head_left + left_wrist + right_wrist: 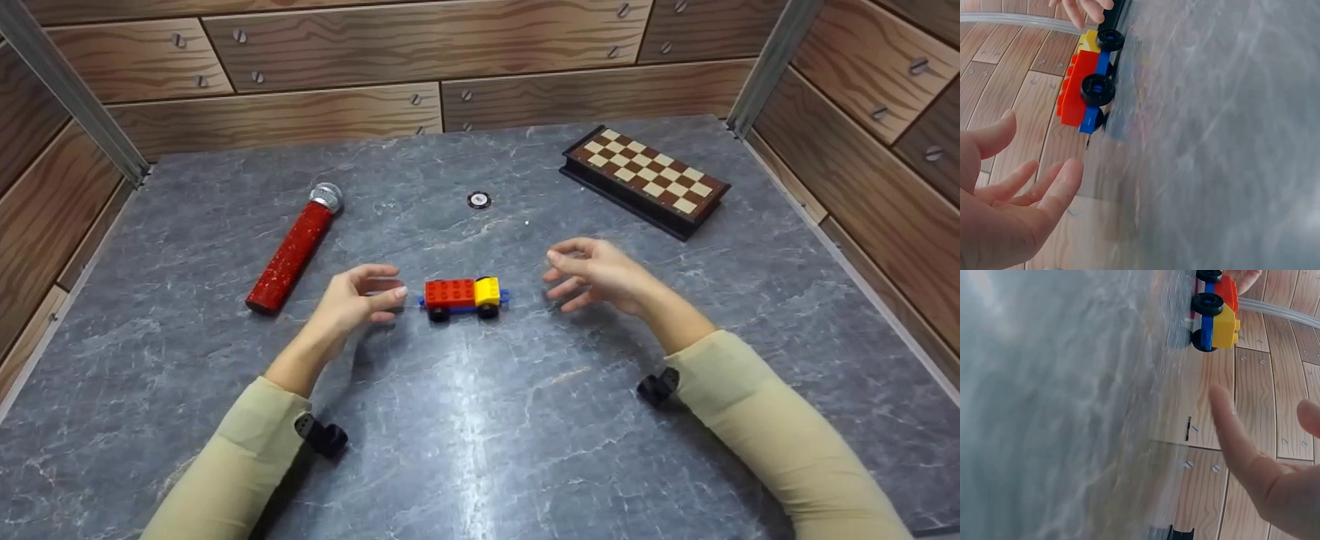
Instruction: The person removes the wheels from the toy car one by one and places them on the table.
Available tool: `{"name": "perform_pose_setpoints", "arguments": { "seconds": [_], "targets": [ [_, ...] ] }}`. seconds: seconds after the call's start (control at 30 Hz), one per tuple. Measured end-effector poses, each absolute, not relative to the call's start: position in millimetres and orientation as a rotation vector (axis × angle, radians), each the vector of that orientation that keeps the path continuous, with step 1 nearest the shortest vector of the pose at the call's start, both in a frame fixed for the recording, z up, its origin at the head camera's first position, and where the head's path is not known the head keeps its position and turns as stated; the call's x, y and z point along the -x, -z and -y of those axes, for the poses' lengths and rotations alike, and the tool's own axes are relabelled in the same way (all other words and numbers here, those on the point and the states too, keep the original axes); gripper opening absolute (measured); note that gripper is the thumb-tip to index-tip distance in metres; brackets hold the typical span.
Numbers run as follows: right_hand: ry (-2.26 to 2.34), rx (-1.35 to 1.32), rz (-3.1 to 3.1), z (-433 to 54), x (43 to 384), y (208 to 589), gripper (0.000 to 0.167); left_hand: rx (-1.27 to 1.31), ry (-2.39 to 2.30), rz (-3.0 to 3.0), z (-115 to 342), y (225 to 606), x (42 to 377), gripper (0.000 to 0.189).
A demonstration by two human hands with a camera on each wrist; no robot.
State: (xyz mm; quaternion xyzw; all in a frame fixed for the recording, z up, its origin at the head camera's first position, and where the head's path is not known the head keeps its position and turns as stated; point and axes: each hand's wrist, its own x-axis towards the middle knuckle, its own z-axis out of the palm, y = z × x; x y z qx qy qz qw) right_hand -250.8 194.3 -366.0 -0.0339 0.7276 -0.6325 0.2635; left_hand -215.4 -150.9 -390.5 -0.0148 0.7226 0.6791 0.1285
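Observation:
A toy truck (pixel 452 294) of building bricks stands on its black wheels on the table, with a red brick body, a yellow cab facing right and a blue base. Just off its left end is my left hand (pixel 358 296), fingers loosely bent, thumb near the blue hitch and nothing held. My right hand (pixel 596 276) hovers farther from the cab end, fingers spread and relaxed, also holding nothing. In the left wrist view the truck (pixel 1081 87) lies beyond the fingertips; the right wrist view shows its yellow cab (pixel 1223 328) past my extended finger.
On the left lies a red glittery microphone (pixel 291 255) with a silver head. A black-and-white poker chip (pixel 479 199) rests behind the truck. At the back right is a folded chessboard box (pixel 645 176). Wood-patterned walls (pixel 420 41) enclose the grey marbled table (pixel 480 420).

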Motion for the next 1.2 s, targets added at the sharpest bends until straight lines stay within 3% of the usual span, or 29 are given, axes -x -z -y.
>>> {"name": "perform_pose_setpoints", "arguments": {
  "seconds": [1.2],
  "targets": [
    [1.597, -0.007, -1.873, -137.9, 255.0, 384.2, 0.043, 0.195, -2.059, -1.872, 121.9, 403.2, 221.0, 0.039]
  ]
}}
